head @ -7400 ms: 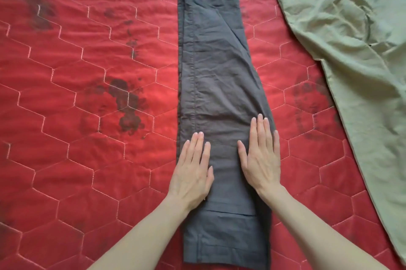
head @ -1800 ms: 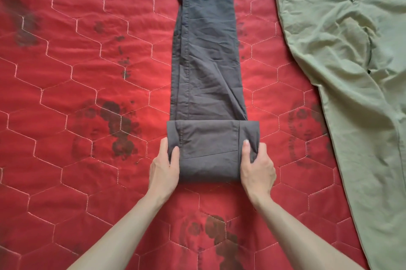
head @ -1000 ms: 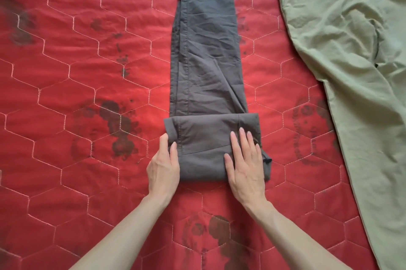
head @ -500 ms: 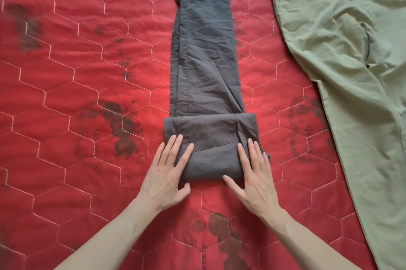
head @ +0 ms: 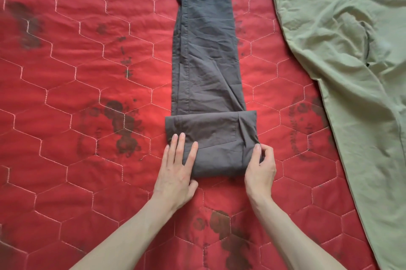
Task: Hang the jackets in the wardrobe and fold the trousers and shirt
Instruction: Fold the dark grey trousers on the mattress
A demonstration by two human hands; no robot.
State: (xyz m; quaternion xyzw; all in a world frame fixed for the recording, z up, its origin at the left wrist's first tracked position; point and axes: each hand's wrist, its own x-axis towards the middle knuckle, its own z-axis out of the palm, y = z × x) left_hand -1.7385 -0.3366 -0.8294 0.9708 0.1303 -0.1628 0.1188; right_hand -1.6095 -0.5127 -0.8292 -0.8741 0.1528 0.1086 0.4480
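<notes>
A: Red quilted bedcover with hexagon stitching is the work surface. Left hand lies flat, fingers straight, on the dark grey cotton trousers, likely pinning the folded near end.
B: Right hand?
A: Fingers curled, pinching that fold's right edge, probably squaring it. Olive-green trousers lie unfolded, far right.

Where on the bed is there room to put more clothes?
The widest bare patch of the red quilt is left of the grey trousers. A narrower strip runs between them and the green trousers. By the left hand and right hand it's crowded.
</notes>
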